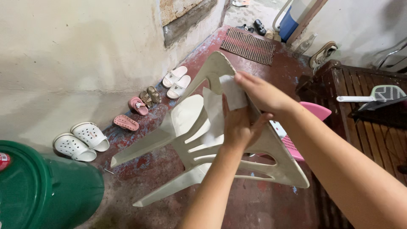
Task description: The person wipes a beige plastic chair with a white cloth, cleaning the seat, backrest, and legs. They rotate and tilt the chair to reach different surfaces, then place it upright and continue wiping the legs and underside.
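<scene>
The left hand (237, 127) grips the cream plastic chair (199, 140), held tilted above the red floor (263, 203). The right hand (260, 93) presses a white cloth (227, 99) flat against its backrest; steady, overlapping strokes would likely clean evenly.

Your left hand (238, 127): palm side hidden, pressed against white chair (190, 127); fingers' grip not visible. Your right hand (263, 93): fingertips buried under white cloth (224, 99). Both your forearms run out bottom edge. Chair seat partly covered by your arms. Pink chair (316, 112) mostly hidden behind right arm. Green bin (46, 191) cut by left and bottom edges. Blue container (289, 23) cut by top edge. Dark shoes (256, 27) by mat too small to tell apart.
</scene>
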